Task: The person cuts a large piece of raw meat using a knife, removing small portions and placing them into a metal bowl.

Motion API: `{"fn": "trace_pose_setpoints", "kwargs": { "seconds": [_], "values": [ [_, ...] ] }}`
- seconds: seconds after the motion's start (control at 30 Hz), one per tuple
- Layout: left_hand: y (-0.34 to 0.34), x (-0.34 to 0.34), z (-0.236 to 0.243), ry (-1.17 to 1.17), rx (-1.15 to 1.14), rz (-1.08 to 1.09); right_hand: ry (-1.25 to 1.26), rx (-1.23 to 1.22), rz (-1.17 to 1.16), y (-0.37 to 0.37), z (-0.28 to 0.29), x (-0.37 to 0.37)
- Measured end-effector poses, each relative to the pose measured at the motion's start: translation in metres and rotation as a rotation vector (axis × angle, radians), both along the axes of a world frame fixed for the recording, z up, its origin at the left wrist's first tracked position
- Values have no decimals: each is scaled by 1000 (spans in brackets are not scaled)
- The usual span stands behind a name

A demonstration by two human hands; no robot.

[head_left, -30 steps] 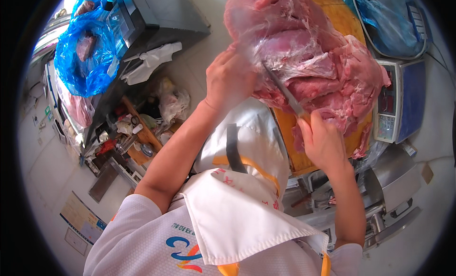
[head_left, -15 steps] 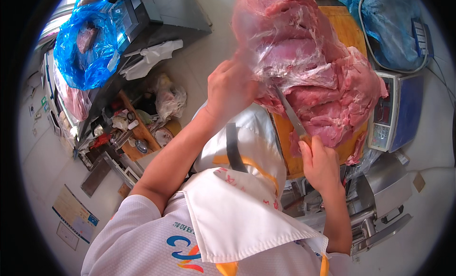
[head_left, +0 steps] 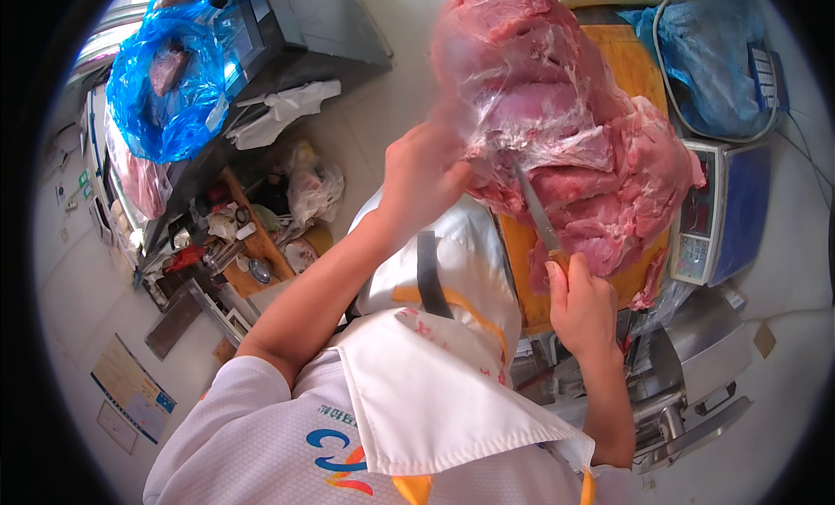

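A large piece of raw meat (head_left: 557,113), pink with white membrane, lies on a wooden cutting board (head_left: 628,57). In my right hand (head_left: 583,305) is a knife (head_left: 541,214), gripped by its brownish handle. The blade points away from me and its tip meets the meat near the middle, beside the white membrane. My left hand (head_left: 424,176) is closed on the meat's left edge, with the thumb near the cut. A blurred patch covers part of its fingers.
A scale (head_left: 739,209) with a blue top stands right of the board. Beyond it lies a blue plastic bag (head_left: 718,66). At the far left, a blue bag with meat (head_left: 165,96) rests on a dark counter. Metal equipment (head_left: 696,357) stands at the lower right.
The knife stays at about the same cut, its tip shifted slightly. The left hand still holds the meat's edge. The whole view has shifted a little.
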State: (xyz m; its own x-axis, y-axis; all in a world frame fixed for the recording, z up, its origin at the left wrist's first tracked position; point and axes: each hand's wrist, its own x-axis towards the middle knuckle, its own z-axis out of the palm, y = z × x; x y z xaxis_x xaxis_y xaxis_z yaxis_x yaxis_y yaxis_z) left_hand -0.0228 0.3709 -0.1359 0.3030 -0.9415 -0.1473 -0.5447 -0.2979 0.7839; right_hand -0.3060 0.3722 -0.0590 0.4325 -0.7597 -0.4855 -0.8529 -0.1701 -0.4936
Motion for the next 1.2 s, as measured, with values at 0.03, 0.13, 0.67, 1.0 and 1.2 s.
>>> {"fn": "trace_pose_setpoints", "kwargs": {
  "seconds": [0.03,0.13,0.67,1.0,1.2],
  "values": [
    [-1,4,4,73,89,8,-33,-5,-48,0,0,-1],
    [4,19,-3,279,166,293,-133,-45,-126,-8,0,6],
    [-16,3,-35,518,40,424,-19,-368,332,-91,9,71],
    [0,2,-41,379,-21,395,383,-164,533,-112,54,86],
    [6,4,-42,565,17,395,278,-269,620,-121,34,98]
  ]
}}
